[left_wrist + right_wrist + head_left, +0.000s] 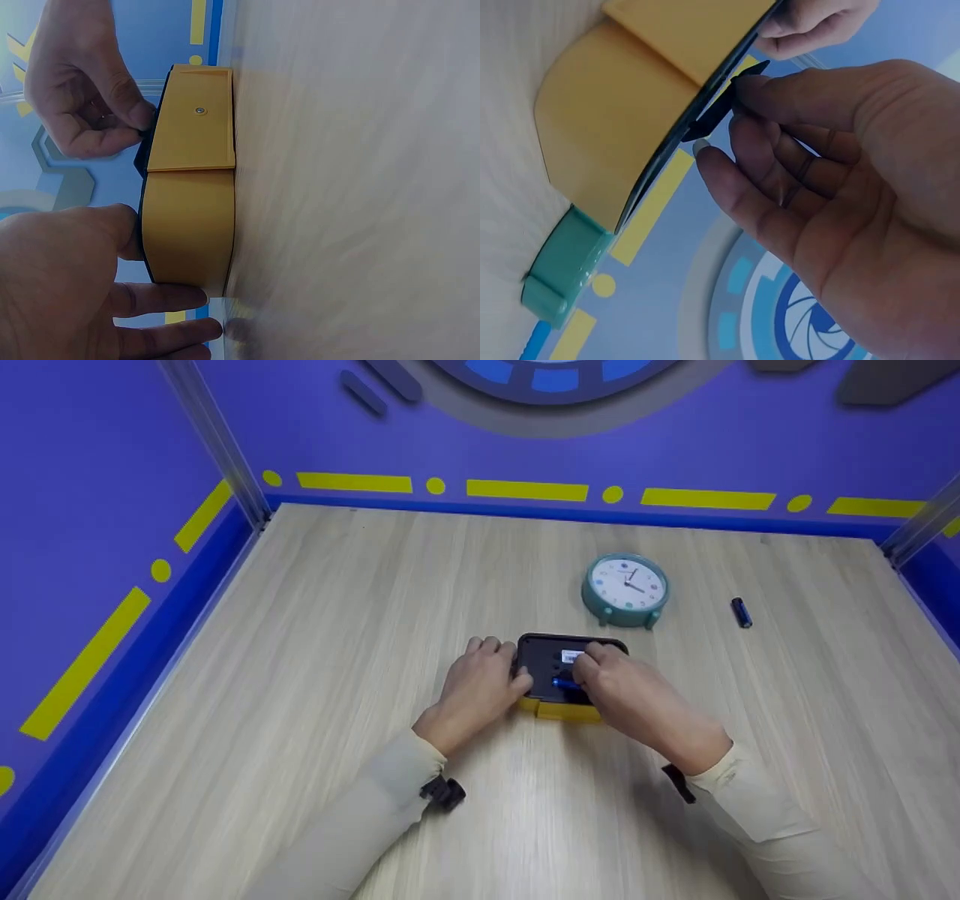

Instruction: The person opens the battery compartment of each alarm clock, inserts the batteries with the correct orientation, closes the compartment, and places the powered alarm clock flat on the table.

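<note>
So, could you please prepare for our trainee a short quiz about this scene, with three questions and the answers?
1. True or false: the left hand touches the yellow box.
2. Multiple choice: what does the right hand pinch in the right wrist view?
A) a pen
B) a small black piece
C) a white cable
3. Short answer: in the head view, which object lies on the table to the right of the teal clock?

Key:
1. True.
2. B.
3. A blue battery.
</note>
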`<control>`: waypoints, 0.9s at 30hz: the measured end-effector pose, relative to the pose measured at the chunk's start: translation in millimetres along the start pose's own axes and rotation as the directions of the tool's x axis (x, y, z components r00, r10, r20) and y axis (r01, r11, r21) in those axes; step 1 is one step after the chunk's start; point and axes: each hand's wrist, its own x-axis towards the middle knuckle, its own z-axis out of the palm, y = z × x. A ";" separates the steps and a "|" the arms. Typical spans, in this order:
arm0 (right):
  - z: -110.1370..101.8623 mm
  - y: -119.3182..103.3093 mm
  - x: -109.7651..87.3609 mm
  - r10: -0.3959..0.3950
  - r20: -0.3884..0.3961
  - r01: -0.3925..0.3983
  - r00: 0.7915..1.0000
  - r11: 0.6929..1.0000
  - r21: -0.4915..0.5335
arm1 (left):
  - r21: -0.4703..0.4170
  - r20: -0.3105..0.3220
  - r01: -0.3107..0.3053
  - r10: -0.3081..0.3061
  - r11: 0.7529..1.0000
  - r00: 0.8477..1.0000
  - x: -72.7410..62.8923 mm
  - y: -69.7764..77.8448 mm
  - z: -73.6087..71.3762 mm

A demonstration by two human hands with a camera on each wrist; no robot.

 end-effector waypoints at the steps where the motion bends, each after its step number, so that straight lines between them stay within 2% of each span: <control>1: 0.4 -0.7 0.0 -0.007 -0.003 0.007 1.000 1.000 -0.005 | 0.002 0.002 0.000 0.000 1.000 1.000 0.3 0.2 -0.1; 15: 6.0 -5.9 0.8 -0.004 0.008 0.004 1.000 1.000 -0.003 | 0.004 0.015 0.011 -0.011 1.000 1.000 1.4 -0.1 -0.1; 27: 10.1 -8.8 2.4 -0.003 -0.003 0.003 1.000 1.000 -0.012 | 0.015 0.001 0.001 -0.001 1.000 1.000 0.7 0.2 1.1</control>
